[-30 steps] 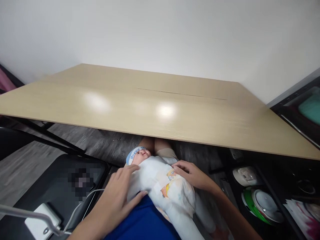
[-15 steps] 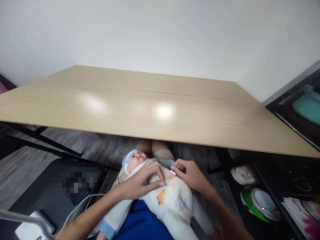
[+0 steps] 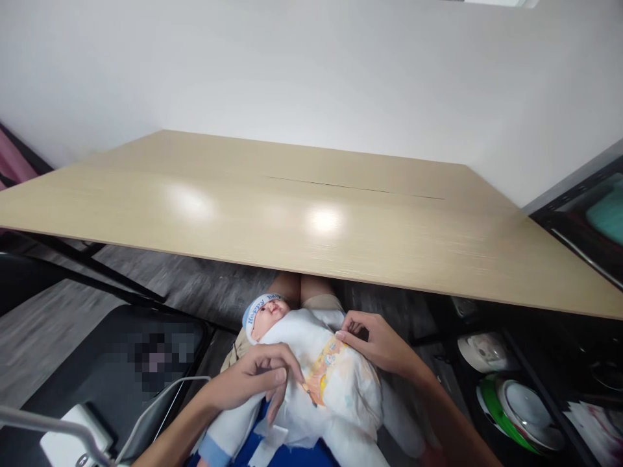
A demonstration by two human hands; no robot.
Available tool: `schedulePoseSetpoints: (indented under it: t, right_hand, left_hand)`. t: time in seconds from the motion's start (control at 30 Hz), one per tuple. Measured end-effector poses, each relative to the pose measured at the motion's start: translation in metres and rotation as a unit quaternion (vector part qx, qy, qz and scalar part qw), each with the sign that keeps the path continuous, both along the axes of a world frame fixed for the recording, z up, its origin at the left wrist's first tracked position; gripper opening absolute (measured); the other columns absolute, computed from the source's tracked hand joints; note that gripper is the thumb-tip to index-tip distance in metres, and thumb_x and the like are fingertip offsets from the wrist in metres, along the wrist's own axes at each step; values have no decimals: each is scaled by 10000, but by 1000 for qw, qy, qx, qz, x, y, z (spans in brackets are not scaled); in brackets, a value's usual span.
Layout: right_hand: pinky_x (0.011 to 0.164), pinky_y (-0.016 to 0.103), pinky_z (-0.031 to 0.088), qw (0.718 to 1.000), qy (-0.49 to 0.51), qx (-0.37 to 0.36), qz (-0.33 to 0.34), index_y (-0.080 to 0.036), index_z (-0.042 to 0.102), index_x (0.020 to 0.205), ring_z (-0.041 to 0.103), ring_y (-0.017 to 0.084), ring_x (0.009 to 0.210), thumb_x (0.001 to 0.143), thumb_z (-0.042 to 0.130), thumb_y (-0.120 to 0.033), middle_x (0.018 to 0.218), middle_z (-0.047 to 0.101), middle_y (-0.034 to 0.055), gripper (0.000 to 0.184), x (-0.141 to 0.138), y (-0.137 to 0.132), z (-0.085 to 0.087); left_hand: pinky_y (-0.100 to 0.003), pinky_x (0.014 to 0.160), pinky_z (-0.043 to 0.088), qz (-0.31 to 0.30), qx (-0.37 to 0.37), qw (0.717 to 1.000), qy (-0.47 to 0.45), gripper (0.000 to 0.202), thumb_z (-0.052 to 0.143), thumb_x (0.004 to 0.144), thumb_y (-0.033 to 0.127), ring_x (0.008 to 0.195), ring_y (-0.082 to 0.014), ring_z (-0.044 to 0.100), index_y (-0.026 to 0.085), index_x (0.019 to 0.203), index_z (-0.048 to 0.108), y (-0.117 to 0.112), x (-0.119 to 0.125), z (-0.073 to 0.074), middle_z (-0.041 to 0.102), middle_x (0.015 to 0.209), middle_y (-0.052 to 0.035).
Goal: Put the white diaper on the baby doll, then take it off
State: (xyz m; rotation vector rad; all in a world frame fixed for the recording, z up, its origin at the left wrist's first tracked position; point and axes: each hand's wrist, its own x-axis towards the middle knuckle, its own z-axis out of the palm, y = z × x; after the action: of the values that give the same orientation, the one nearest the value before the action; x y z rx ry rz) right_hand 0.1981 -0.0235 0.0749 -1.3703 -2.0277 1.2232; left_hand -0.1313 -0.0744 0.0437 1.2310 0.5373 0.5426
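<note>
A baby doll (image 3: 304, 327) in white clothes and a blue-and-white cap (image 3: 257, 311) lies face up across the lap. Around its hips is a white diaper (image 3: 353, 383) with an orange printed front band (image 3: 325, 366). My right hand (image 3: 372, 337) pinches the band's upper right end between thumb and fingers. My left hand (image 3: 263, 373) is at the doll's other side with fingers apart. Its index fingertip is by the band's left end, while other fingers point down at the diaper's thin side flap with a white tab (image 3: 268, 446), spread over the blue shirt (image 3: 311, 454).
A wooden table (image 3: 243, 220) spans the front, above my knees. On the left, a black seat (image 3: 117, 363) carries a white box (image 3: 73, 434) with a cable. Dark shelves at right hold a white-and-green round item (image 3: 520, 412) and papers (image 3: 588, 425).
My left hand has moved off the doll's belly, left and down toward its side, uncovering the front band. The side flap now shows. My right hand stays at the band; the view has shifted slightly.
</note>
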Motion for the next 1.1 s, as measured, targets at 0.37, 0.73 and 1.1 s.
schedulePoseSetpoints:
  t: [0.37,0.73,1.1]
  right_hand:
    - [1138,429,525,998,22,7,60,-231,738,1373,696,277,1297,1049,681,-523,1384,760,115,440,-1,11,-2]
    - [729,311,476,985,-43,-128,110,-250,763,881,621,189,699,1159,399,-509,695,656,-7,526,4,-41,79]
    - [611,314,334,976,-124,-171,61,-254,514,800,454,160,611,1035,495,-621,656,502,-30,435,29,-104,-22]
  left_hand:
    - [-207,593,353,61,-35,997,-22,461,798,1001,594,591,-80,464,162,1102,673,5,3,-10,560,723,40]
    - [-246,579,338,88,-26,995,48,481,611,1101,648,502,-87,436,200,934,560,8,10,7,558,590,56]
    - [-360,814,504,-164,409,845,303,420,778,932,643,995,-300,754,233,1011,733,93,151,57,820,1008,-83]
